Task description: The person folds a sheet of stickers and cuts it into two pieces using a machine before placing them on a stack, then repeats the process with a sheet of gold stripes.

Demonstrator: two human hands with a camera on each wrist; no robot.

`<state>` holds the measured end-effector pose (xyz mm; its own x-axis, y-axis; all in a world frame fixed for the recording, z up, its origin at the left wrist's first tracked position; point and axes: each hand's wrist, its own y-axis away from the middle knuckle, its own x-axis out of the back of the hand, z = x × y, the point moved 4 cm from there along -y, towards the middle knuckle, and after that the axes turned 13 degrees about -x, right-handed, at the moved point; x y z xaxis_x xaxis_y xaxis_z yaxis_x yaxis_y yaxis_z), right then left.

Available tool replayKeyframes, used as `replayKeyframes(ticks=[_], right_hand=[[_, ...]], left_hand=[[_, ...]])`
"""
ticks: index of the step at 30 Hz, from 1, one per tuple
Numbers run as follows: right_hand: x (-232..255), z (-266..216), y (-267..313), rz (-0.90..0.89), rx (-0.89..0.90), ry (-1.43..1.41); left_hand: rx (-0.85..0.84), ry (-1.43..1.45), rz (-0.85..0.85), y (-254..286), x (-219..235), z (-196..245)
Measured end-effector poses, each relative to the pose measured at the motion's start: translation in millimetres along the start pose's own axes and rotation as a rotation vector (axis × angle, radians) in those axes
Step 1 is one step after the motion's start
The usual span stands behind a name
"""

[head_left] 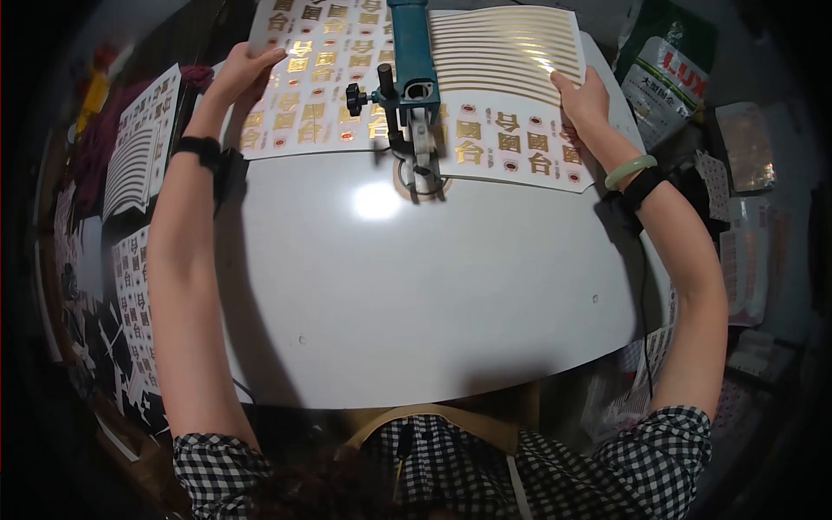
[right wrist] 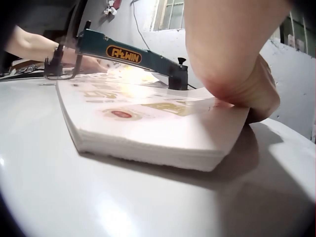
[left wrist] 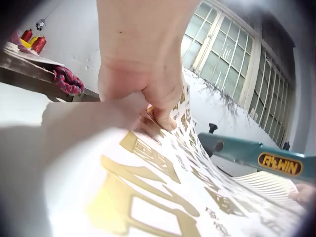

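Note:
A thick white sheet with gold characters and gold stripes (head_left: 520,113) lies under the teal machine arm (head_left: 413,52). My right hand (head_left: 585,104) grips its right edge, thumb on top; in the right wrist view that hand (right wrist: 242,94) hides the far part of the edge. My left hand (head_left: 243,74) holds the left edge of the gold-printed sheet (head_left: 321,95), with the thumb on top, also visible in the left wrist view (left wrist: 148,89). The machine's metal foot (head_left: 422,165) stands over the round plate, between the two hands. Whether both sides form one sheet is hidden behind the arm.
The white tabletop (head_left: 433,286) spreads between my forearms. More printed sheets lie at the left (head_left: 139,156), beyond the table edge. A green and white bag (head_left: 667,82) and plastic packs (head_left: 745,147) are at the right. A black knob (head_left: 355,100) sticks out from the machine.

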<state>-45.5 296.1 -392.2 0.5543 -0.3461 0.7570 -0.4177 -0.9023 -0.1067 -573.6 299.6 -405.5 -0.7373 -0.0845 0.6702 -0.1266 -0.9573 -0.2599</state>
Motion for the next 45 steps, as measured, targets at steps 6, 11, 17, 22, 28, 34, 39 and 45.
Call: replayKeyframes(ticks=[6,11,17,22,28,34,39,45], right_hand=[[24.9,17.8,-20.5,-0.031,0.020,-0.193],[90.4,74.8,-42.3,-0.176,-0.001,-0.616],[136.3,111.1,-26.7,-0.216,-0.077,-0.704],[128.0,138.4,-36.0,-0.217,-0.271,-0.685],[113.6,153.8,-31.8,-0.274,-0.351,-0.743],[119.7,151.2,3.6,-0.311,-0.420,-0.925],[127.3,153.5,9.9,-0.339,-0.469,-0.921],[110.2,144.1,8.9,-0.428,-0.460,-0.923]], left_hand=[[0.005,0.144,0.195,40.6,100.5,2.6],[0.031,0.194,0.250,103.5,135.5,52.7],[0.009,0.518,0.511,174.3,134.1,50.2],[0.227,0.898,0.677,177.1,129.5,30.7],[0.287,0.811,1.044,202.4,162.4,-10.9],[0.153,0.774,1.129,240.5,229.7,-35.9],[0.375,0.678,1.174,315.8,208.2,-80.3],[0.429,0.607,1.317,363.0,138.8,-88.1]])
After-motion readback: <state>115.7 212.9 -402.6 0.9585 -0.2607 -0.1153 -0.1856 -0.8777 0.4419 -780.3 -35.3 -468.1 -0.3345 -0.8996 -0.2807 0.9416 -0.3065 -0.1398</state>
